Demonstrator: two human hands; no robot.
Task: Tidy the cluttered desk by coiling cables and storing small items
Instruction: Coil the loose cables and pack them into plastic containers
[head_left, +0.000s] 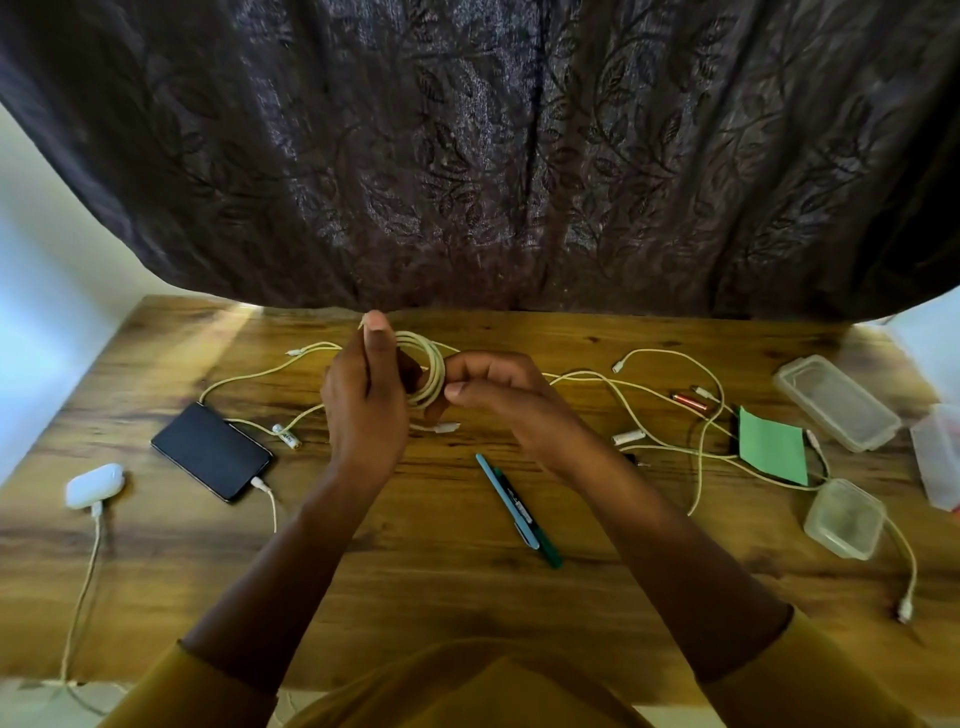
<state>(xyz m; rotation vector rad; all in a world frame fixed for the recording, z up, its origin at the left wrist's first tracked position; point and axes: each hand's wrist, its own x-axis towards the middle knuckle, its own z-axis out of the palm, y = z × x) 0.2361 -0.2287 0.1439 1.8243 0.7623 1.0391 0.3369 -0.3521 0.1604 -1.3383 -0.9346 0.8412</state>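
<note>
left hand (363, 395) and right hand (498, 389), fingers curled, grip a coiled white cable (428, 369) above the desk (415, 597) centre. light, limp and springy, it is likely best pinched across all loops. loose cables (670, 410), pens (519, 512), phone (210, 451) lie around.

This looks like a room in a home, with a desk (467, 597) set up as a casual work spot. The desk is wood-grained and stands against a dark curtain (493, 156) patterned with leaves, with pale walls (41, 260) at either side. Personal items lie about: a phone (210, 451) near the left edge, an earbud case (94, 485), pens (519, 509), loose cables (670, 400), and plastic food tubs (836, 402) by the right edge.
</note>
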